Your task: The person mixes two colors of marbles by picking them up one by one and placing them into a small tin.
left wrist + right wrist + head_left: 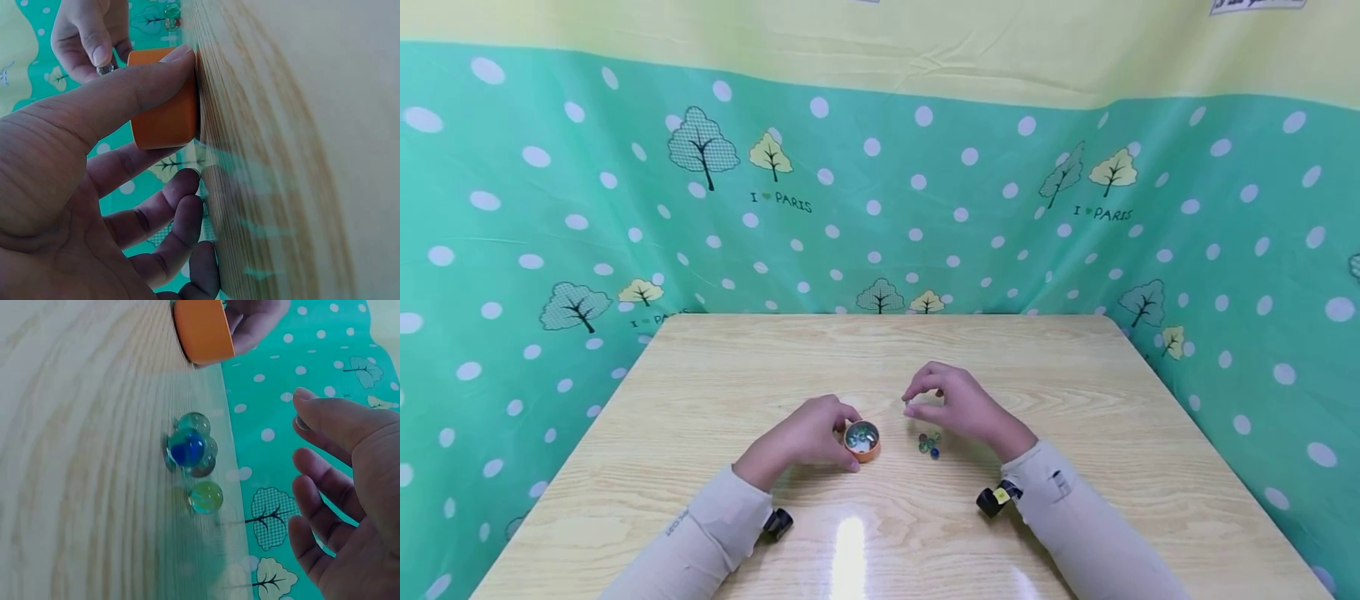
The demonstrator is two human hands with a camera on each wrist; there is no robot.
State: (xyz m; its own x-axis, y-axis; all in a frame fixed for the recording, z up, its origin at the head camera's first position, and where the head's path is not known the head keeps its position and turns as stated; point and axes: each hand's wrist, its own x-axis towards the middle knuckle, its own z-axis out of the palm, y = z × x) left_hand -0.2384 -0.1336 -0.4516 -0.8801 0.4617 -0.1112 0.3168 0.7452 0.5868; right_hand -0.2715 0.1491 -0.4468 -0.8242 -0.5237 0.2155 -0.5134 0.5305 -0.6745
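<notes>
A small round orange container (862, 442) stands on the table with several glass marbles (861, 435) inside. My left hand (815, 433) grips it between thumb and forefinger, as the left wrist view shows on its orange wall (164, 122). Above the table to the right, my right hand (958, 404) pinches one marble (302, 423) between thumb and forefinger, the marble mostly hidden by them. Below that hand, several loose marbles (928, 442) lie in a cluster on the wood, among them a blue one (187, 450) and a yellow-green one (206, 497).
The wooden table (760, 358) reaches back to a green dotted cloth (880, 208) hung along its rear and both sides. Dark wrist cameras (777, 524) stick out from under both sleeves, close over the tabletop.
</notes>
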